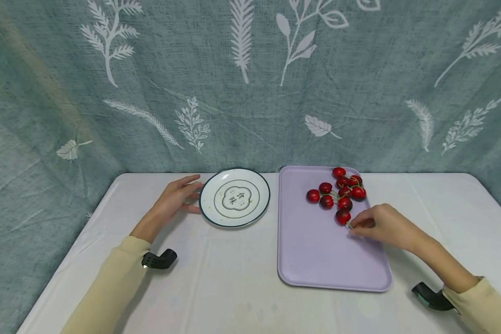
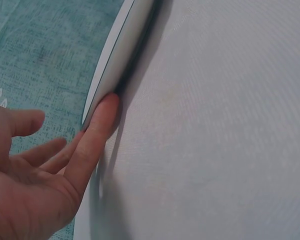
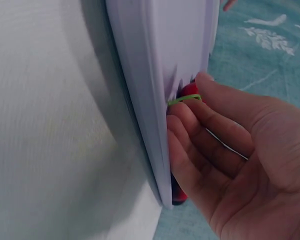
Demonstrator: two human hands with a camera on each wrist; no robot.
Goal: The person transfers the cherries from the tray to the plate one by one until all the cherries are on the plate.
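With fingers extended, my left hand (image 1: 176, 197) touches the left rim of a round white plate (image 1: 256, 204) that has a dark blue edge and printed characters in its middle. In the left wrist view, the fingertips of the left hand (image 2: 50, 175) meet the underside of the plate's rim (image 2: 112, 60). Over the right side of a lilac tray (image 1: 317, 260), my right hand (image 1: 386, 226) pinches the green stem (image 3: 186, 98) of a dark red cherry (image 1: 343, 216) between thumb and fingers. That cherry appears to rest on the tray. Several more cherries (image 1: 344, 191) lie together behind it.
A white cloth (image 1: 234, 278) covers the table. Behind the table's far edge hangs a grey-green curtain (image 1: 217, 83) with white leaf prints. The plate and the tray stand side by side, with a narrow gap between them.
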